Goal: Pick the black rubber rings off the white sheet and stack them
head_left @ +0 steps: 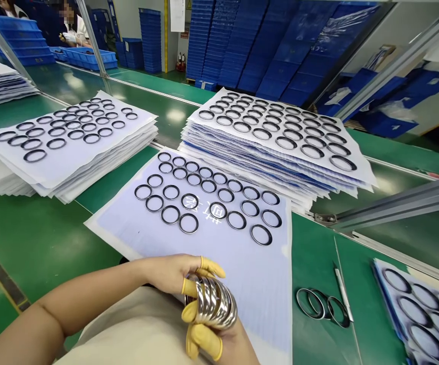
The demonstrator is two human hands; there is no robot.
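Note:
A bundle of shiny metal rings (218,303) is held close to my body, over the near edge of a pale sheet (259,276). My left hand (179,272), with yellow finger cots, is closed around the bundle from the left, thumb over the top. From below and the near side, my right hand (210,337) wraps its yellow-cotted fingers on the same rings. Some of its fingers are hidden behind them. Beyond my hands, dark-edged rings (189,223) lie flat in loose rows on the sheet.
Two stacks of sheets, left (101,157) and back right (242,157), carry more rings. Loose rings (311,304) and a white pen-like tool (343,294) lie on the green table (318,263). Metal posts (425,203) stand at right. A person (77,30) works far back.

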